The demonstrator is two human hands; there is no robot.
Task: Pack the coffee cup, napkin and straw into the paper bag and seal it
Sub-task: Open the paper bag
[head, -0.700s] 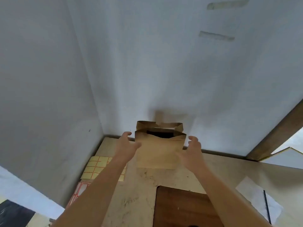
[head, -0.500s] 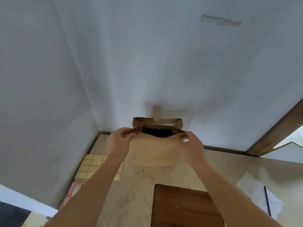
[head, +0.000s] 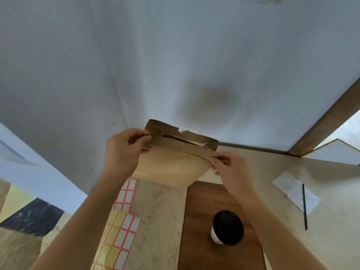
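A brown paper bag [head: 171, 164] hangs tilted above the table, its mouth only narrowly parted. My left hand [head: 122, 151] pinches the bag's top left corner and my right hand [head: 231, 166] pinches its top right corner. A white coffee cup with a black lid [head: 227, 228] stands upright on the dark wooden board [head: 202, 207], below my right forearm. A white napkin [head: 292, 190] lies flat at the right, with a thin dark straw [head: 304, 207] lying across it.
Sheets of red-bordered and yellow labels [head: 120, 230] lie on the beige table [head: 161, 211] under my left forearm. White walls [head: 194, 65] meet in a corner right behind the bag. A brown wooden beam [head: 327, 117] slants up at the right.
Both hands closed on the bag's top corners and lifted it nearer and tilted, pulling its mouth nearly shut. The view dropped, bringing the cup into sight.
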